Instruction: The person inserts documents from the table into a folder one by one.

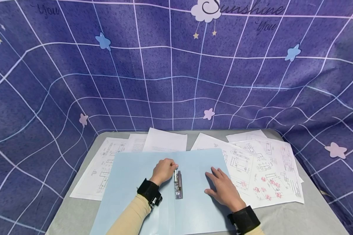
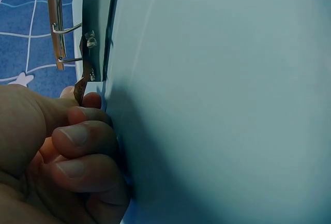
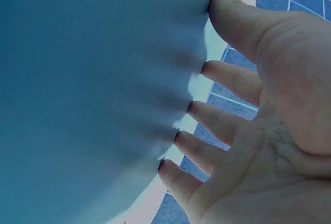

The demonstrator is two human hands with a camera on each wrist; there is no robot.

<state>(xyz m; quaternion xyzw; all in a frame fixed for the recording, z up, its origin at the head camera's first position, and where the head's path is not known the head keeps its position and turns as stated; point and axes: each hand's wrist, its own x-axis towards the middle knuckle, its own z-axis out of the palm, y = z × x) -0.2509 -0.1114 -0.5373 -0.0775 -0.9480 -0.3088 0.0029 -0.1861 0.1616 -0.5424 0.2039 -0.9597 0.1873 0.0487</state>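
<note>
Dark blue-violet fabric [image 1: 176, 68], hanging behind and at both sides, crossed by wavy pale lines and printed with stars, a cloud and lettering. Below, a grey-covered tabletop [image 1: 300, 222]. On the near middle of it, a light blue folder [image 1: 135, 176], lying open, spine crease running from near to far, left panel reaching past the bottom of the head view. Fanned out past its right edge and partly under it, several printed sheets [image 1: 270, 176] with line drawings, some bearing red marks. Past its left edge, another drawing sheet [image 1: 101, 182], also partly covered. Along its far edge, more white papers [image 1: 164, 142]. On the left forearm, a pale yellow sleeve [image 1: 132, 213]. On the right panel, the right hand [image 1: 222, 189], released, fingers spread, thumb apart, tips touching the blue surface. At the folder's middle, the left hand [image 1: 163, 171], pinching between thumb and finger, other fingers curled in. Around each wrist, a black strap [image 1: 148, 192]. Just right of the spine crease, a metal clip [image 1: 178, 186] with curved prongs, set lengthwise. At its far end, a small metal tab [image 2: 80, 89], caught in the left hand's pinch.
</note>
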